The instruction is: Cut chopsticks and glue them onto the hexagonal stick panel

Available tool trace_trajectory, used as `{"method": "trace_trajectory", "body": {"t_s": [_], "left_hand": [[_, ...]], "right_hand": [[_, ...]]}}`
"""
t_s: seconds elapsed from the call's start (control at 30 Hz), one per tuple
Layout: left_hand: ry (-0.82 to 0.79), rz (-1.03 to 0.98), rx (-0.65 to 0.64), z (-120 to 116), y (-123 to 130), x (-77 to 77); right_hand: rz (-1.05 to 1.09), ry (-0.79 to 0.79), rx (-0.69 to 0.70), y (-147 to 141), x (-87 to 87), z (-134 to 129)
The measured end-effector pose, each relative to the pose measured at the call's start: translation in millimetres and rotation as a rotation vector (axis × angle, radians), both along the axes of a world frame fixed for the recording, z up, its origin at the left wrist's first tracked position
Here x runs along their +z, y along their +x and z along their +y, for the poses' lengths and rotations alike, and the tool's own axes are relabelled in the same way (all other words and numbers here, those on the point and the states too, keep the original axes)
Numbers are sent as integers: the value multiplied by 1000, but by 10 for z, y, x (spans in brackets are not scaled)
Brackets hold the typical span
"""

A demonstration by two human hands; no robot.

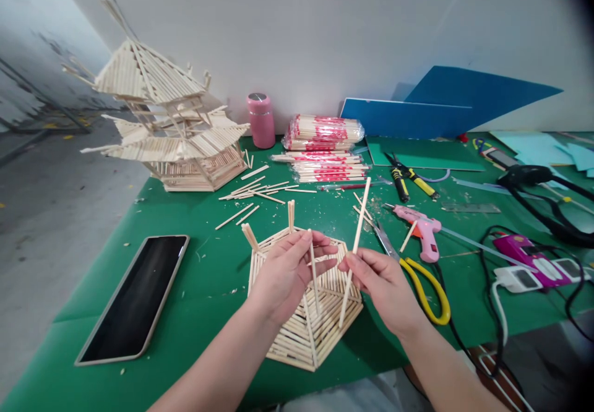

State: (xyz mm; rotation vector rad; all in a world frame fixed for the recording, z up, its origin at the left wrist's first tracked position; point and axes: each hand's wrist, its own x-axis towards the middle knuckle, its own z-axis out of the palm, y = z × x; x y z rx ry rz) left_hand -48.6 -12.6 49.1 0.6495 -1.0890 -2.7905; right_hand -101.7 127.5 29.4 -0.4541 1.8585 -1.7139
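Panel (306, 344) of wooden sticks lies flat on the green bench (195, 288), beneath my hands, its visible sections filled with close rows. Upright posts (250, 237) stand at two far corners; the near and right corners show none, so I judge the flat part mostly done and the uprights only begun. My left fingers (304, 244) pinch one thin stick (314, 276); my right fingers (359, 270) grip a longer stick (361, 220), slanting. Both hang over the panel; whether their lower ends touch it, I cannot tell. Loose sticks (260, 192) lie beyond, near a roofed stick model (148, 78).
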Motion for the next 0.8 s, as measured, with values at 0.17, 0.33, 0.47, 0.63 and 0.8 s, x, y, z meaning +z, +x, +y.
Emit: {"method": "trace_trajectory", "body": {"t_s": [0.17,0.33,0.47,0.63,0.8], "left_hand": [[19,31,-16,50,7,6],[19,29,-39,76,14,-8],[-17,-6,4,61,21,11],[7,-8,73,23,18,55],[-10,-15,93,-4,13,82]], "right_hand": [[35,41,53,4,33,-56],[183,110,159,44,70,-102],[264,203,247,120,86,-82],[347,281,329,217,-1,-1],[408,346,426,253,-104,51]]}}
